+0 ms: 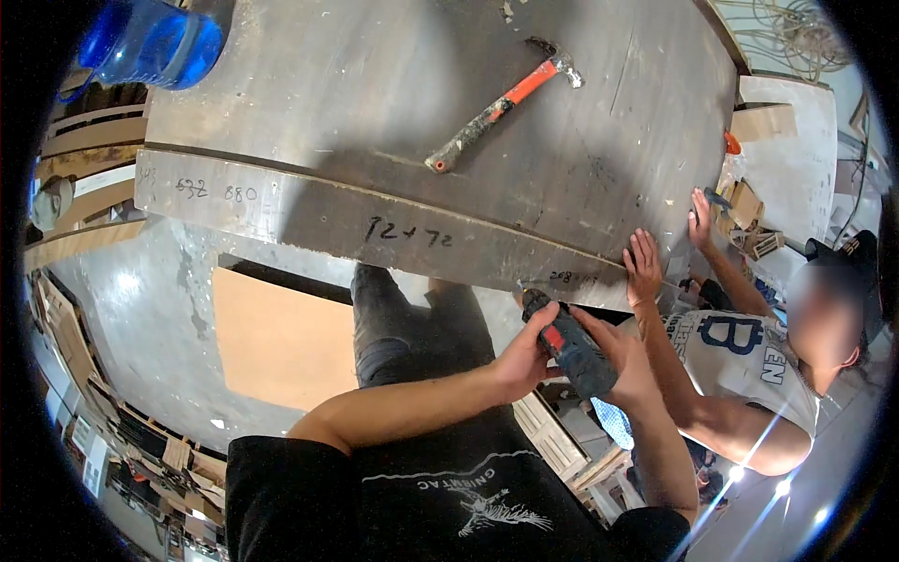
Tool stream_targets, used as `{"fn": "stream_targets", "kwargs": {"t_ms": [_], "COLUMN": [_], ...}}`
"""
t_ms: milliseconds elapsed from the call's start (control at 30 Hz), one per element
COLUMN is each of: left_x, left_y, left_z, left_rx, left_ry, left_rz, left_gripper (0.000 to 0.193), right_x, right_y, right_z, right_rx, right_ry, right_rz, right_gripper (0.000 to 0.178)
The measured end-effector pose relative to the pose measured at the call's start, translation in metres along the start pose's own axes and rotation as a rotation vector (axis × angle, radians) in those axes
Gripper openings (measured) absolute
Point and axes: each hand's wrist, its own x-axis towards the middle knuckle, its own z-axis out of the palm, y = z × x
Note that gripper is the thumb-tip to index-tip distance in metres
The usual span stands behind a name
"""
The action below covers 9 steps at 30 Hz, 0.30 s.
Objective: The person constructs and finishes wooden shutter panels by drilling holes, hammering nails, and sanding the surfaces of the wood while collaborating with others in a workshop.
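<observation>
I hold a black cordless drill (573,345) with a red patch in front of me, its chuck end toward the edge of the wooden board (309,211). My left hand (523,358) is closed on the drill's left side, thumb along the body. On the other side my right hand (620,354) grips it too; some of its fingers are hidden behind the tool. Handwritten marks run along the board, which lies along the near edge of a broad grey tabletop (328,84). I cannot tell whether the drill tip touches the board.
A claw hammer (496,110) with a red and black handle lies on the tabletop. At the right, a co-worker's hands (642,269) rest on the board and surface. A blue water bottle (178,51) is at the far left. A tan panel (281,337) lies below on the left.
</observation>
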Motion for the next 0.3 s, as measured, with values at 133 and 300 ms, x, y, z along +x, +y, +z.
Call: {"fn": "stream_targets", "kwargs": {"t_ms": [133,300], "left_x": [0.0,-0.003], "left_y": [0.002,0.005], "left_z": [0.001,0.005], "left_rx": [0.009,0.05], "left_ry": [-0.074,-0.024], "left_rz": [0.007,-0.016], "left_gripper": [0.064,0.069], "right_x": [-0.003,-0.008], "right_y": [0.011,0.004], "right_z": [0.019,0.028], "right_rx": [0.154,0.289], "right_ry": [0.112,0.158], "right_rz": [0.001,0.049], "right_gripper": [0.082,0.083]}}
